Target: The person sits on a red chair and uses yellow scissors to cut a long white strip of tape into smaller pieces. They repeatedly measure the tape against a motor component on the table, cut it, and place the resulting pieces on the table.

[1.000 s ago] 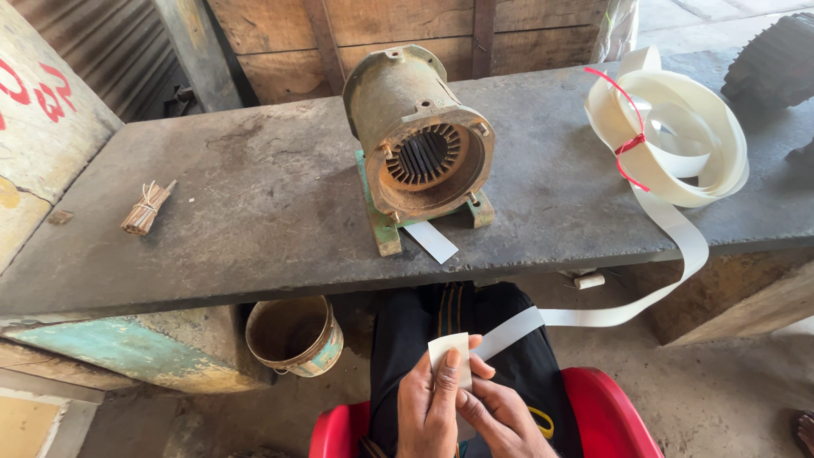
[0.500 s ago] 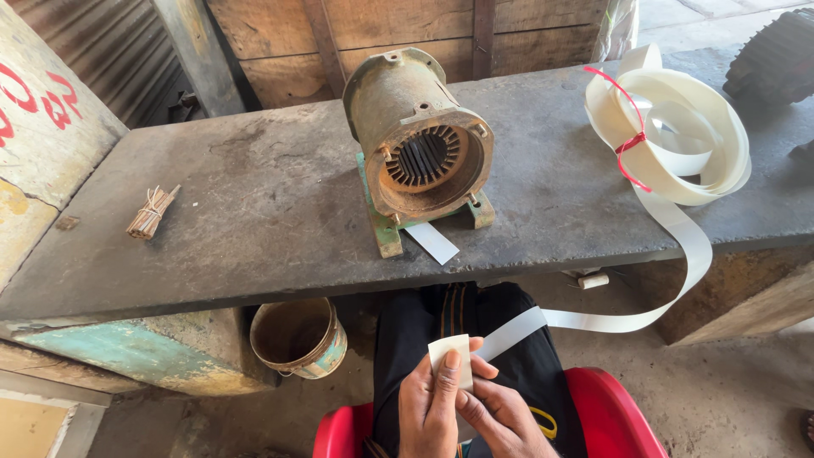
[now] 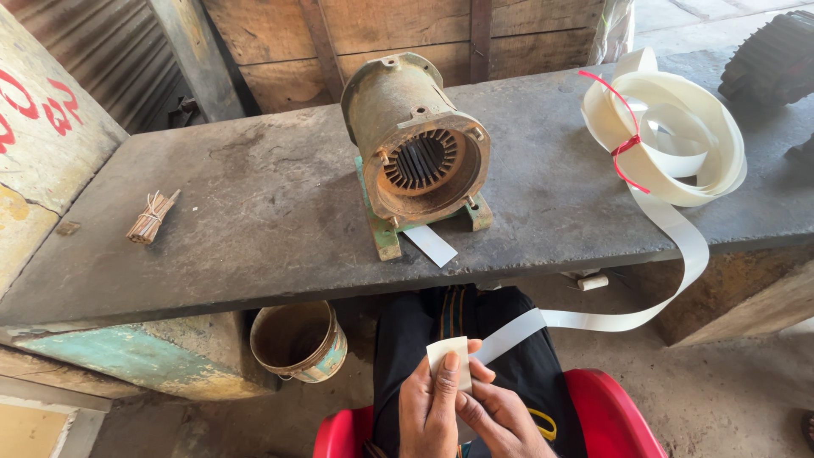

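1. The left hand [image 3: 430,405] pinches the folded end of a white paper strip [image 3: 449,356] above the lap; the right hand [image 3: 500,420] grips it just below.
2. The strip runs right and up to a coil [image 3: 678,140] on the tabletop [image 3: 254,212].
3. A rusty motor housing [image 3: 415,144] stands mid-tabletop, well apart from a stick bundle [image 3: 151,218].

The paper strip [image 3: 593,321] was cream-white, its coil [image 3: 678,136] tied with a red band [image 3: 626,146]. The motor housing [image 3: 415,144] was rusty brown on a green base [image 3: 381,237]; the tabletop [image 3: 254,212] dark grey; the chair [image 3: 610,416] red.
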